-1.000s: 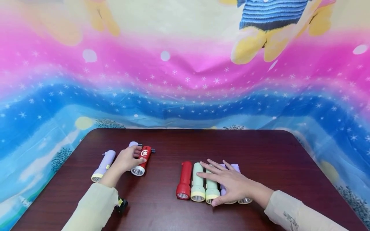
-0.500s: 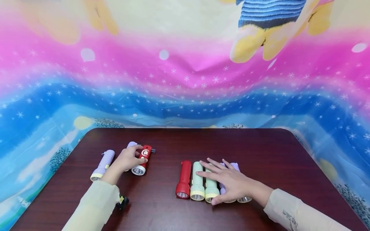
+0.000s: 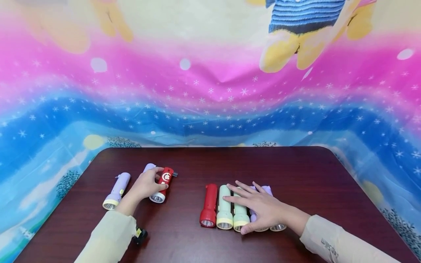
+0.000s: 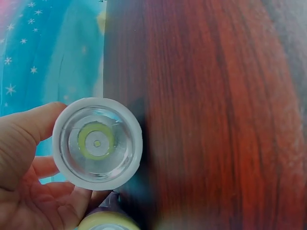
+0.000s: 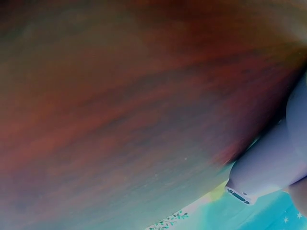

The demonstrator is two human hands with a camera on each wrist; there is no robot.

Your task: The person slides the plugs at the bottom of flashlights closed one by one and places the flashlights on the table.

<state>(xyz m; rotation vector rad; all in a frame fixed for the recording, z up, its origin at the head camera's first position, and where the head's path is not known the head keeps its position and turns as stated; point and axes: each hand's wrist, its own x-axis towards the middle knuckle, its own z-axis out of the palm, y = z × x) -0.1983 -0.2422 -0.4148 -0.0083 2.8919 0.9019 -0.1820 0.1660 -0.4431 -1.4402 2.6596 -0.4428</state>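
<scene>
In the head view my left hand [image 3: 146,184] grips a red flashlight [image 3: 166,178] with a white front ring, thumb on one side and fingers on the other. The left wrist view shows its clear lens [image 4: 97,143] facing the camera. A purple flashlight [image 3: 149,167] lies right beside it, mostly covered by the hand. My right hand [image 3: 258,206] rests with spread, straight fingers over a row of flashlights. Visible in that row are a red flashlight [image 3: 209,204], a green flashlight [image 3: 225,204], another green flashlight [image 3: 241,215] and purple ones [image 5: 268,160] partly hidden under the palm.
Farther left, a purple flashlight [image 3: 119,190] with a yellow ring lies by itself near the left forearm. A dark wooden table [image 3: 184,241] carries everything. Behind its back edge hangs a colourful printed cloth [image 3: 210,95].
</scene>
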